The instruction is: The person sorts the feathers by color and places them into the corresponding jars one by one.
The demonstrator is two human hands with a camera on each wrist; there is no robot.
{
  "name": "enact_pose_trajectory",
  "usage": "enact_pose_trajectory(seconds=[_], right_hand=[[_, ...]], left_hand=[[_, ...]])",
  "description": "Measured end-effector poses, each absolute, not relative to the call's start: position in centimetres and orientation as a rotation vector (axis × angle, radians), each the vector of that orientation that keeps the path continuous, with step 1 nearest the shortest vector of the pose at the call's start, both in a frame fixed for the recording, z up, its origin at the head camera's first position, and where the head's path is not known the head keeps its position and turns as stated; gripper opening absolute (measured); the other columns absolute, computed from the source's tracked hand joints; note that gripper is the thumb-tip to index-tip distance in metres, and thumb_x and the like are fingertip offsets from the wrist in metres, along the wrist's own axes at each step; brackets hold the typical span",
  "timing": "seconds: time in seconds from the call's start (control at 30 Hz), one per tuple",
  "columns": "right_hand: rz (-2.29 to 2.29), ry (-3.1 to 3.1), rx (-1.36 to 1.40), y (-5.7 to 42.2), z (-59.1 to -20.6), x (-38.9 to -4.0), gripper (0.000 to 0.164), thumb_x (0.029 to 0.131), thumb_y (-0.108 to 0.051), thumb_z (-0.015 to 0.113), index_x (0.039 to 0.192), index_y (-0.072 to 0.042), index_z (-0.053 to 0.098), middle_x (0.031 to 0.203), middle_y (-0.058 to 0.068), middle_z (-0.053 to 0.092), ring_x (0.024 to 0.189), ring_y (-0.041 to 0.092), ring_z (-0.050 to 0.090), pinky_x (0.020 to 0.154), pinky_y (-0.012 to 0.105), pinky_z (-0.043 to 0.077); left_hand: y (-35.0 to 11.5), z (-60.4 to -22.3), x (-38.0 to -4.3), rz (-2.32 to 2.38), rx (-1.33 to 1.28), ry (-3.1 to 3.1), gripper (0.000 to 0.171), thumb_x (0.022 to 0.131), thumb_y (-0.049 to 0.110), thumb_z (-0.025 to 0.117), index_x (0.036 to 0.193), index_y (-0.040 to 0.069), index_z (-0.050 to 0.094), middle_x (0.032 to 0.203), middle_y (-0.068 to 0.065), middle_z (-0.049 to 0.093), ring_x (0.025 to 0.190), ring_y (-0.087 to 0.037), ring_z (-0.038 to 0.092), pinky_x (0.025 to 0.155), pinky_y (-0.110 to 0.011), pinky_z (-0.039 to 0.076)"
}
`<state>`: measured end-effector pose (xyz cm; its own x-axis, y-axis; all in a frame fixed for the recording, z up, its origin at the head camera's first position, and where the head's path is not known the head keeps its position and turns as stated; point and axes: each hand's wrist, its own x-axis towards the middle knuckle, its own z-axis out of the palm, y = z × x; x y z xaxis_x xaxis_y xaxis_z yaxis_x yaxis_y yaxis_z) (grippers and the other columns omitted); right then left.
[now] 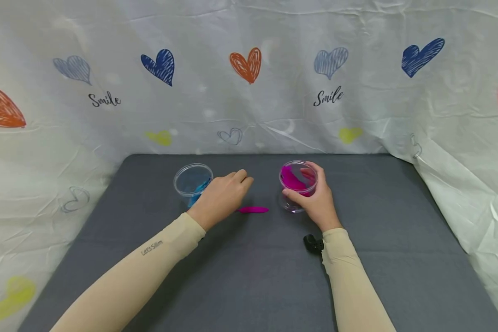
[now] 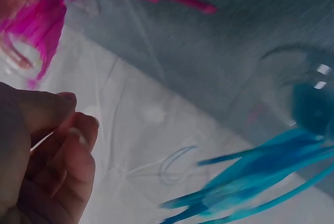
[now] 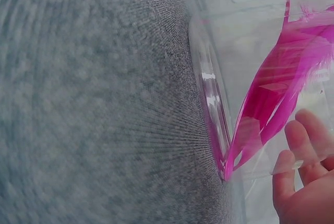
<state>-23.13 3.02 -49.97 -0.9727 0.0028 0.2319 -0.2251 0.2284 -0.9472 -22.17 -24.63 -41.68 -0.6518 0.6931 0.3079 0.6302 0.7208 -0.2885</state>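
My right hand (image 1: 319, 203) grips a clear plastic cup (image 1: 291, 206) from its right side, thumb in front and fingers behind. Inside that cup stand bright pink feathers (image 3: 271, 93). My left hand (image 1: 224, 196) is in the air between the two cups, its fingers loosely curled. In the left wrist view its thumb and fingertips come close together with nothing seen between them. A single pink feather (image 1: 254, 210) lies on the table, just right of the left hand. Left of that hand is another clear cup (image 1: 181, 188) with blue feathers (image 2: 250, 172), partly hidden by the hand.
A dark grey cloth covers the table (image 1: 257, 276). Behind it hangs a white curtain (image 1: 282, 110) printed with hearts and lettering. A small black device (image 1: 313, 244) sits at the right wrist.
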Motion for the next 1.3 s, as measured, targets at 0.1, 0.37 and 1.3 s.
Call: enact_pose_trajectory(seconds=[0.1,0.37,1.3], right_hand=[[1.828,-2.307,0.208,3.1,-49.9,-23.1,0.093,0.083,-0.041,0.095,0.158,-0.036,0.040,0.154,-0.005,0.058,0.148,0.016,0.052,0.121,0.052,0.051],[1.825,-2.311,0.203,3.2,-50.0,-23.0,0.093,0.083,-0.042,0.094,0.159,-0.036,0.040,0.155,-0.005,0.058,0.149,0.016,0.052,0.121,0.051,0.051],[1.809,-2.327,0.201,3.1,-50.2,-23.1,0.093,0.084,-0.042,0.094,0.159,-0.035,0.039,0.156,-0.004,0.057,0.150,0.017,0.051,0.123,0.050,0.049]], left_hand=[[-25.2,-42.6,-21.8,0.173,-1.024,-2.572,0.014,0.101,-0.006,0.068,0.111,0.002,0.074,0.096,-0.010,0.065,0.073,-0.020,0.062,0.058,-0.031,0.060],[-26.5,-44.5,-21.1,0.142,-1.010,-2.673,0.015,0.100,-0.004,0.070,0.112,0.002,0.074,0.096,-0.010,0.066,0.075,-0.020,0.066,0.064,-0.032,0.062],[-27.6,-47.4,-21.0,0.040,-0.946,-2.828,0.009,0.103,0.015,0.075,0.101,0.006,0.075,0.091,-0.007,0.065,0.073,-0.017,0.064,0.067,-0.036,0.064]])
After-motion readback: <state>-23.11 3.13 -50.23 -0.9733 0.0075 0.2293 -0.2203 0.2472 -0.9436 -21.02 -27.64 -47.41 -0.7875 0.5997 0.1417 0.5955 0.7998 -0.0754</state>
